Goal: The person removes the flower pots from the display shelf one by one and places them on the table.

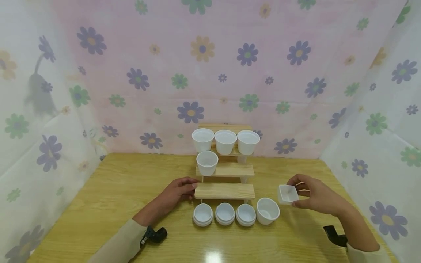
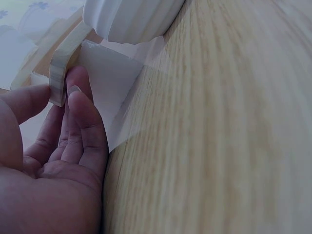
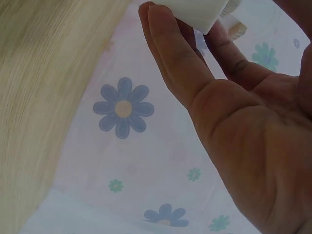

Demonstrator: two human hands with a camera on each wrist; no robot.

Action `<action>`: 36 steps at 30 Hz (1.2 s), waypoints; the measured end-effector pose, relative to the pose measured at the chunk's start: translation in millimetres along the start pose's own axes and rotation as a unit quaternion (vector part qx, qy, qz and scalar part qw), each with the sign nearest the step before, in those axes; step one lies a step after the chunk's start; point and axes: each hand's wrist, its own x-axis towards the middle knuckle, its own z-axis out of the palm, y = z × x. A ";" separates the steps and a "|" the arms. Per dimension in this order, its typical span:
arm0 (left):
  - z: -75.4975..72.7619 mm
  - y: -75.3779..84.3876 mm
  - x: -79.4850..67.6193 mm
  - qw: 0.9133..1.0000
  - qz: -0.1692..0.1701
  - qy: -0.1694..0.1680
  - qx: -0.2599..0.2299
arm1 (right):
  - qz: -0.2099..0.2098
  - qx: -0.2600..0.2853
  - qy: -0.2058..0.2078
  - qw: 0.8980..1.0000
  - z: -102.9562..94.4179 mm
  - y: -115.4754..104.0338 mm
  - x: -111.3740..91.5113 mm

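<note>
My left hand [image 1: 174, 197] pinches the left end of the lowest step [image 1: 224, 191] of a tiered wooden stand. In the left wrist view, thumb and fingers [image 2: 83, 109] close on that board's end from both sides. Off to the stand's right, my right hand [image 1: 317, 197] holds a small square white pot [image 1: 288, 194] by its right side, its open top facing up. Only the lower part of this white pot [image 3: 200, 12] shows at the top of the right wrist view, between fingers and thumb.
Three round white pots [image 1: 225, 142] line an upper step; another round pot [image 1: 207, 163] stands at the left of the step below. Before the stand, three low ribbed cups [image 1: 225, 214] and a taller round pot [image 1: 268, 211] sit on the wooden table [image 1: 131, 182]. Flowered cloth [image 1: 227, 87] encloses the table.
</note>
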 end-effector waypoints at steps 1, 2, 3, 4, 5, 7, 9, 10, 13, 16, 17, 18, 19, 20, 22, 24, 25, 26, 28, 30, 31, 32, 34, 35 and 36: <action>0.1 0.1 0.9 1.000 0.001 0.001 0.000 | 0.003 0.007 -0.008 1.000 -0.5 1.8 0.1; 0.1 0.2 1.3 1.000 0.001 0.002 0.000 | 0.006 0.015 -0.018 1.000 -0.8 3.7 0.4; 0.1 0.0 1.7 1.000 0.000 0.003 -0.002 | 0.007 0.019 -0.027 0.999 -1.2 5.6 0.6; -0.1 -0.3 1.8 1.000 -0.001 0.004 -0.001 | 0.010 0.024 -0.035 0.999 -1.3 7.4 0.8; -0.3 -0.6 1.8 1.000 -0.002 0.004 -0.001 | 0.014 0.029 -0.043 0.999 -1.4 9.1 0.9; -0.8 -1.4 1.0 1.000 -0.004 0.006 -0.001 | 0.016 0.028 -0.058 0.998 -1.0 12.5 1.5; -1.7 -2.1 0.1 1.000 -0.005 0.005 0.000 | 0.015 0.023 -0.070 0.997 -0.1 14.5 2.3; -2.0 -2.2 -0.3 1.000 -0.005 0.004 0.001 | 0.014 0.021 -0.074 0.997 0.4 15.5 2.7; -2.4 -2.4 -0.3 1.000 -0.004 0.001 0.000 | 0.012 0.021 -0.086 0.996 2.2 17.1 3.5; -2.8 -2.5 0.4 1.000 -0.003 0.000 -0.001 | 0.008 0.024 -0.098 0.995 4.3 18.3 4.3; -2.9 -2.5 0.5 1.000 -0.003 0.000 -0.002 | 0.007 0.025 -0.102 0.994 4.9 18.6 4.7; -2.8 -2.4 0.9 1.000 -0.004 0.002 -0.002 | 0.006 0.026 -0.107 0.994 5.3 19.0 5.0; -2.8 -2.4 1.4 1.000 -0.003 0.001 -0.001 | 0.006 0.027 -0.111 0.993 5.5 19.3 5.4; -2.6 -2.1 2.1 1.000 -0.002 0.001 0.000 | 0.007 0.027 -0.115 0.993 5.4 19.6 5.7; -2.1 -1.5 4.0 1.000 0.000 0.000 -0.002 | 0.008 0.023 -0.120 0.992 4.7 20.6 6.3; -1.3 -0.2 6.0 1.000 0.004 0.000 -0.001 | 0.009 0.017 -0.123 0.992 3.3 21.8 7.0; -1.0 0.5 7.1 1.000 0.007 -0.001 -0.001 | 0.010 0.013 -0.125 0.992 2.5 22.4 7.4; -0.8 1.3 8.0 1.000 0.008 0.000 -0.001 | 0.011 0.009 -0.126 0.992 1.8 23.0 7.8; -0.6 2.7 9.0 1.000 0.008 0.002 0.000 | 0.015 0.005 -0.128 0.992 0.9 23.9 8.7; -0.4 3.5 9.2 1.000 0.007 0.002 0.001 | 0.020 0.003 -0.130 0.991 1.4 24.6 9.3; -0.4 3.7 8.5 1.000 0.007 0.002 -0.001 | 0.023 0.005 -0.131 0.991 2.2 25.0 9.6; -0.6 3.3 7.9 1.000 0.006 0.002 -0.002 | 0.026 0.006 -0.132 0.991 3.3 25.2 9.7; -1.1 1.8 6.1 1.000 0.003 0.001 -0.004 | 0.030 0.009 -0.134 0.991 6.5 25.6 9.9; -1.2 0.8 5.0 1.000 0.001 0.002 -0.006 | 0.032 0.010 -0.135 0.990 8.3 25.6 10.0; -1.6 -0.2 3.7 1.000 0.000 0.002 -0.007 | 0.034 0.012 -0.136 0.990 10.1 25.5 10.0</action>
